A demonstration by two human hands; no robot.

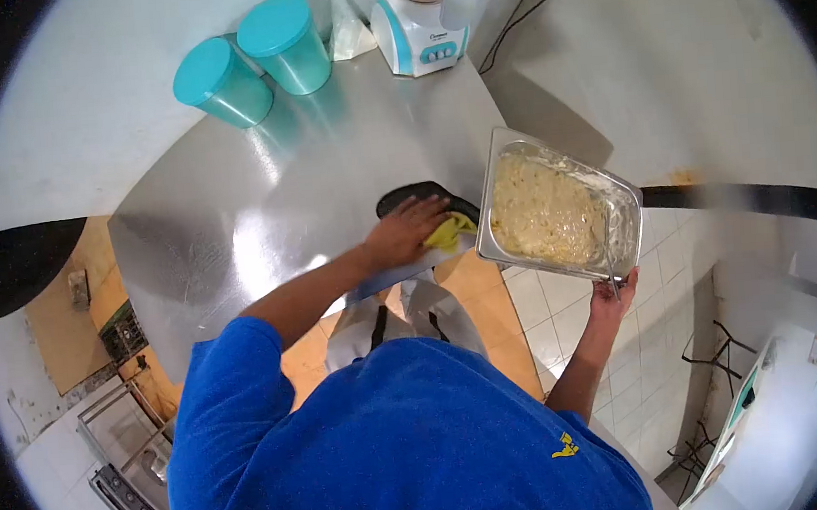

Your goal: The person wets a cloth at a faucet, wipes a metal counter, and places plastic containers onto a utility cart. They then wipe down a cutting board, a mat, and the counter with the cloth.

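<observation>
My left hand (409, 230) is over the front edge of the steel table, with its fingers closed on a yellow cloth (450, 232). Partly under that hand lies a flat black object (404, 196) whose kind I cannot make out. Off the table's right side, my right hand (614, 296) grips the near rim of a rectangular food pan (495, 249). A thick, pale, lumpy mixture (545, 206) fills much of the pan and smears its walls. A thin metal utensil handle (609, 252) rests at the pan's right end, near my fingers.
The steel table (207, 222) stretches ahead and left. Two turquoise-lidded canisters (231, 89) and a white-and-turquoise blender (422, 41) stand along its back by the wall. Left of me on the floor side is a stove (132, 502).
</observation>
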